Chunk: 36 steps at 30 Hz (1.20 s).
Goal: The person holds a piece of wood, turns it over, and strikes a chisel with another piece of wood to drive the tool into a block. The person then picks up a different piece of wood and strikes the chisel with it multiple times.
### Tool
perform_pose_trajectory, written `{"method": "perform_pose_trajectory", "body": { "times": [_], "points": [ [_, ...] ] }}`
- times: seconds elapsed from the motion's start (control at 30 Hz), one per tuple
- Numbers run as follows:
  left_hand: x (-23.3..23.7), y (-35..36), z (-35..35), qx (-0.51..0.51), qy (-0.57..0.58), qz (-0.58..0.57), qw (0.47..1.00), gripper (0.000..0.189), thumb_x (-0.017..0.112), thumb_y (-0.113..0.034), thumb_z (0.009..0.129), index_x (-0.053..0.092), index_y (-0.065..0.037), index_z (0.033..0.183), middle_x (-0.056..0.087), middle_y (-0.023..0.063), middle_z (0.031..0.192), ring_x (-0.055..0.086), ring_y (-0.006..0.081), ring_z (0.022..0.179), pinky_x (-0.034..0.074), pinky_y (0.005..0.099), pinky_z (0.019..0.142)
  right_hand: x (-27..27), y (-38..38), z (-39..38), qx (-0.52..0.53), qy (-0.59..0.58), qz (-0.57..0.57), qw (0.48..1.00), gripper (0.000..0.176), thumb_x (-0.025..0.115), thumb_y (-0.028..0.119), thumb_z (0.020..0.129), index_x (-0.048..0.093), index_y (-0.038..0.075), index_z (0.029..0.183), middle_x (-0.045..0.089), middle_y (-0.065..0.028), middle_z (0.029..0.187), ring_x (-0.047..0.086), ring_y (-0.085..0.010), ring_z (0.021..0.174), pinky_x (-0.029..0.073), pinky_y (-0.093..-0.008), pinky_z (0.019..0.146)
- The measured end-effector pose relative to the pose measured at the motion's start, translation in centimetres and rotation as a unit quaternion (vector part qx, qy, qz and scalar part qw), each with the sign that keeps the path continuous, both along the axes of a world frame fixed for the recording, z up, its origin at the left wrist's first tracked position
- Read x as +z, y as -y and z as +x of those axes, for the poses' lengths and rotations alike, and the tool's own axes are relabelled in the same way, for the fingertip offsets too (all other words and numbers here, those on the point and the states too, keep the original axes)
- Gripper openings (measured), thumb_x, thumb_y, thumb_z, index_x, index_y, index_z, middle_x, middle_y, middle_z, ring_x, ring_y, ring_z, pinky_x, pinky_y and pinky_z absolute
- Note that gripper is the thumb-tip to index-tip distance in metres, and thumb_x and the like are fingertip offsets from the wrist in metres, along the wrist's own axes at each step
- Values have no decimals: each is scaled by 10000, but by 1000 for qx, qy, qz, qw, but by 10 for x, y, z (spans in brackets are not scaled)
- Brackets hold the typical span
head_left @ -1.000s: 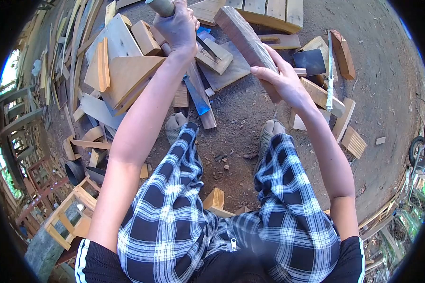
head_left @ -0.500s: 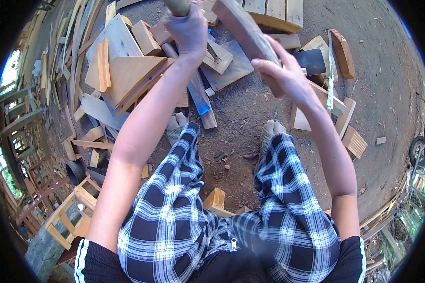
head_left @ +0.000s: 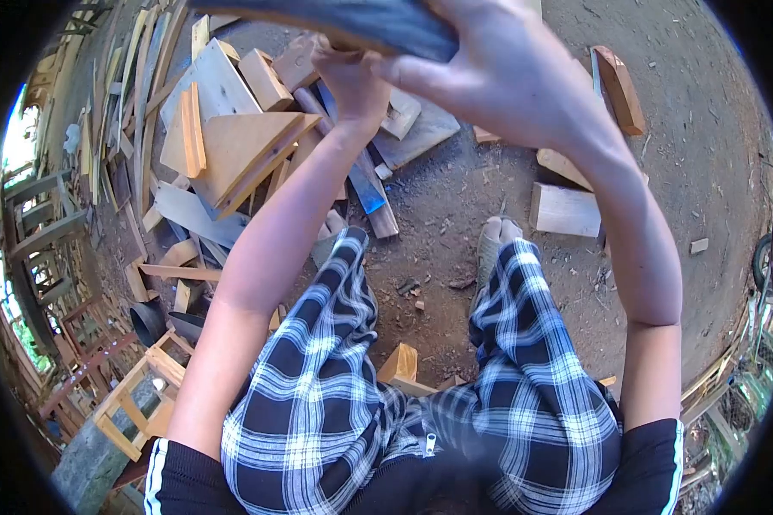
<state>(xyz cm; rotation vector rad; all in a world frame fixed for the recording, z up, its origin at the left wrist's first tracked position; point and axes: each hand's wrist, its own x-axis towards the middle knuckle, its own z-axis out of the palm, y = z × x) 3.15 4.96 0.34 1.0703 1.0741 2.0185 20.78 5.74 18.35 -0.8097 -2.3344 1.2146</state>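
My right hand [head_left: 507,73] grips a thick wooden block [head_left: 361,21] at the top edge of the head view, its thumb along the underside. The block lies nearly crosswise, and its far end is cut off by the frame. Just beneath it is my left hand [head_left: 352,84], a closed fist partly covered by the block. The round wooden handle seen in that fist half a second ago is now hidden. On the ground below lie a dark bar with a blue patch [head_left: 369,197] and a pale wooden slab [head_left: 425,133].
At left is a heap of offcuts with a tan triangular board [head_left: 232,142] and long thin strips [head_left: 120,94]. A pale block [head_left: 565,210] lies by my right foot [head_left: 498,240]; a reddish curved piece [head_left: 618,90] is farther off. A small wooden frame [head_left: 137,399] stands lower left.
My right hand has moved up and left, turning the block from steeply slanted to nearly crosswise, over my left hand. My left hand has dropped slightly, and its handle is now covered.
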Motion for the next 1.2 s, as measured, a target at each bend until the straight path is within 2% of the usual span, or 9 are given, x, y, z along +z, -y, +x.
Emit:
{"method": "perform_pose_trajectory", "body": {
  "times": [0.03, 0.13, 0.27, 0.33, 0.37, 0.47, 0.53, 0.6, 1.2],
  "points": [
    [-3, 2, -1, 87, -163, 7, 983, 241, 769, -155, 795, 598, 14, 807, 681, 16, 783, 624, 82, 733, 469, 262, 649, 14, -2, 3, 4, -22, -68, 997, 876, 584, 266, 835, 157, -55, 1530, 663, -246, 1073, 696, -251, 785, 605, -428, 695],
    [-8, -5, -1, 154, -229, 14, 961, 208, 736, -113, 782, 576, 20, 790, 671, 25, 767, 614, 94, 705, 465, 265, 648, 25, 6, -4, -7, -122, -97, 988, 880, 581, 260, 841, 138, -23, 1546, 660, -248, 1097, 696, -265, 784, 607, -447, 712],
    [-15, -13, -10, 79, -151, -54, 984, 102, 652, -33, 780, 565, 22, 775, 658, 38, 722, 619, 112, 676, 476, 271, 645, -6, -1, -6, -13, 73, -85, 994, 893, 615, 288, 821, 178, 37, 1558, 659, -260, 1089, 699, -284, 838, 584, -389, 800],
    [-19, -9, -25, 127, -178, -5, 976, 139, 682, -57, 791, 561, 7, 766, 635, 30, 682, 609, 123, 609, 478, 278, 577, -11, 4, -3, -38, 39, -116, 992, 895, 623, 315, 820, 192, 50, 1558, 659, -249, 1095, 687, -290, 903, 551, -375, 851],
    [10, 0, -11, 66, -50, -34, 996, 198, 723, -119, 817, 562, -18, 760, 611, 17, 659, 583, 125, 542, 450, 268, 493, -18, 11, -3, -48, 15, -98, 994, 892, 624, 329, 822, 200, 57, 1557, 657, -240, 1107, 679, -294, 929, 537, -378, 869],
    [7, -9, -25, 15, 51, -89, 995, 178, 694, -137, 918, 544, -41, 911, 507, -10, 568, 472, 87, 460, 397, 281, 452, -57, 12, 1, -126, -30, -165, 978, 894, 636, 362, 819, 221, 62, 1552, 621, -236, 1189, 666, -311, 964, 527, -388, 876],
    [17, -16, -25, 25, 61, -99, 993, 227, 686, -153, 934, 493, -55, 868, 424, -22, 543, 377, 68, 425, 331, 272, 414, -89, 8, 9, -161, -46, -229, 959, 905, 651, 381, 812, 231, 61, 1547, 583, -244, 1262, 666, -319, 961, 544, -393, 843],
    [25, -18, -33, 60, 113, -166, 978, 340, 667, -205, 950, 458, -147, 688, 399, -51, 518, 358, 67, 365, 294, 258, 340, -117, 14, 15, -182, -65, -128, 973, 826, 662, 514, 838, 403, 70, 1484, 560, -184, 1294, 554, -263, 1192, 440, -393, 1005],
    [29, -12, -25, 74, 43, -171, 982, 285, 667, -229, 951, 474, -127, 769, 419, -45, 505, 366, 60, 364, 302, 243, 354, -147, 30, 32, -178, -36, -209, 961, 882, 693, 496, 836, 313, 98, 1525, 515, -209, 1380, 523, -294, 1264, 419, -428, 1060]
  ]
}}
